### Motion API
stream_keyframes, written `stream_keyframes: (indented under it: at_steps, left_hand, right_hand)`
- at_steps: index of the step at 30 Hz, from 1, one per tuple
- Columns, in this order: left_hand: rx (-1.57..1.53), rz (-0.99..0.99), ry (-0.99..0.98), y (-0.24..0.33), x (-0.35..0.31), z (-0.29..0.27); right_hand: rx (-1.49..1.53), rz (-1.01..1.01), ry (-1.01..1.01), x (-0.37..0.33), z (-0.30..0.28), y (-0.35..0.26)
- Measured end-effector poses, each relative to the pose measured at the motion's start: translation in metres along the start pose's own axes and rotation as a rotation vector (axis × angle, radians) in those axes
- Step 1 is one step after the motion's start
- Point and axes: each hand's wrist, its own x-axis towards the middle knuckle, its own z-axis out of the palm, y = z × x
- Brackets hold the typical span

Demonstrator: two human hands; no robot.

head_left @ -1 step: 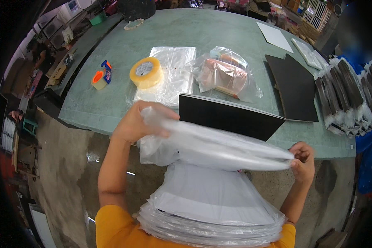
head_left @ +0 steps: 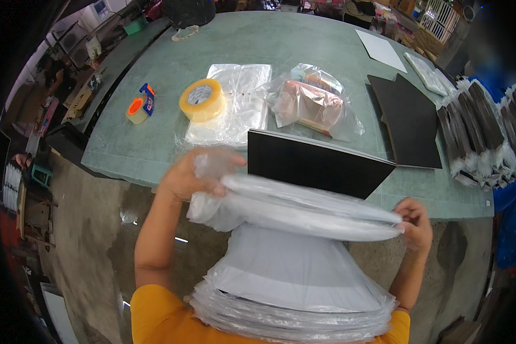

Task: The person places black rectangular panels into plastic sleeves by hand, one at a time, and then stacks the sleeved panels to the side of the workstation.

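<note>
"Head view: what's nearest you?"
"Plastic-wrapped white sheets [head_left: 295,266], stacked before my yellow-orange shirt [head_left: 160,315]."
"Your hands?"
"My left hand [head_left: 194,175] and right hand [head_left: 417,225] grip opposite ends of a blurred clear-plastic bundle [head_left: 309,212]; I can't tell whether it joins that stack."
"Beyond it?"
"A black panel [head_left: 315,163] at the green table's [head_left: 304,40] edge, then a packing-tape roll [head_left: 203,100] on clear bags [head_left: 249,80]."

The plastic wrapping [head_left: 309,213] looks glossy, crinkled; the black board [head_left: 315,163] smooth, matt.
</note>
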Motion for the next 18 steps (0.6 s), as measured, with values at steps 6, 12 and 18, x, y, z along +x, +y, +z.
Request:
stream_keyframes:
  at_steps: [6, 12, 18]
  left_hand:
    - [-0.617, -0.642, -0.123, -0.229, -0.055, -0.006]
    - [-0.129, -0.828, 0.093, -0.4, -0.071, -0.003]
    - [0.481, -0.227, -0.174, -0.08, -0.024, 0.011]
  right_hand:
    - [0.286, 0.854, 0.178, -0.007, 0.006, 0.183]
    - [-0.578, 0.561, -0.066, -0.006, 0.003, 0.275]
    - [-0.141, 0.248, -0.352, 0.006, 0.016, 0.058]
